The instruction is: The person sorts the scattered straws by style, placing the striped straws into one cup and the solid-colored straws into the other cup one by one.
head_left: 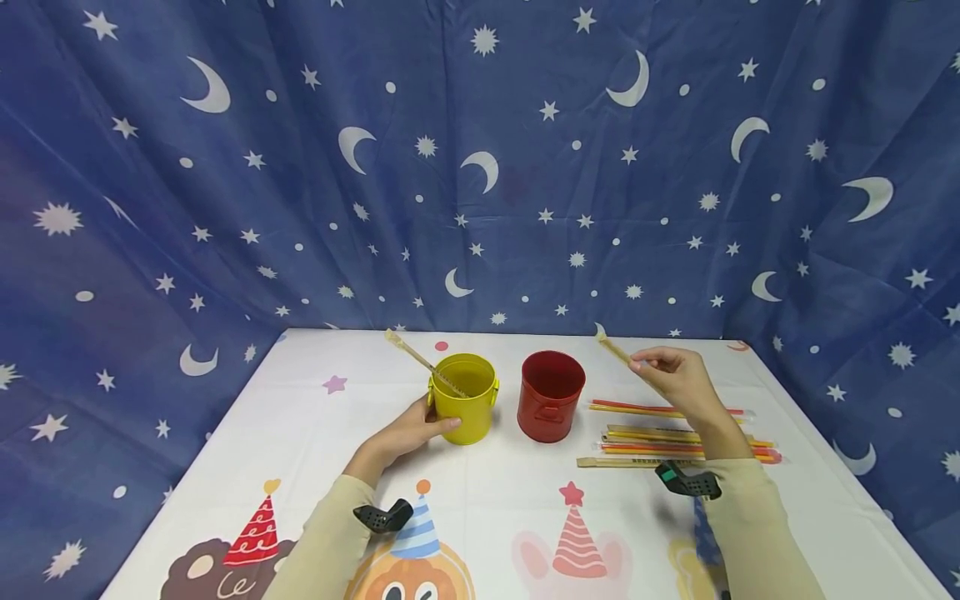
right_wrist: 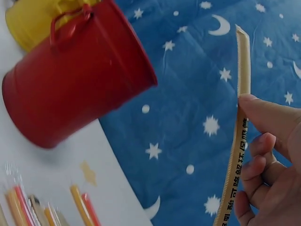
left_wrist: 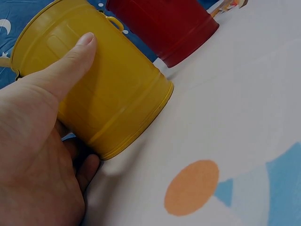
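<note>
Yellow bucket (head_left: 465, 400) holds one straw (head_left: 423, 362); red bucket (head_left: 550, 396) looks empty

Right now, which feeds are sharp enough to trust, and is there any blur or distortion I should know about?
Head view: evenly lit, sharp, with wide-angle bending at the edges. Left wrist view: the yellow bucket is crisp and throws a soft shadow on the table. Right wrist view: tilted, the red bucket slightly soft, the print on the paper-wrapped straw readable.
</note>
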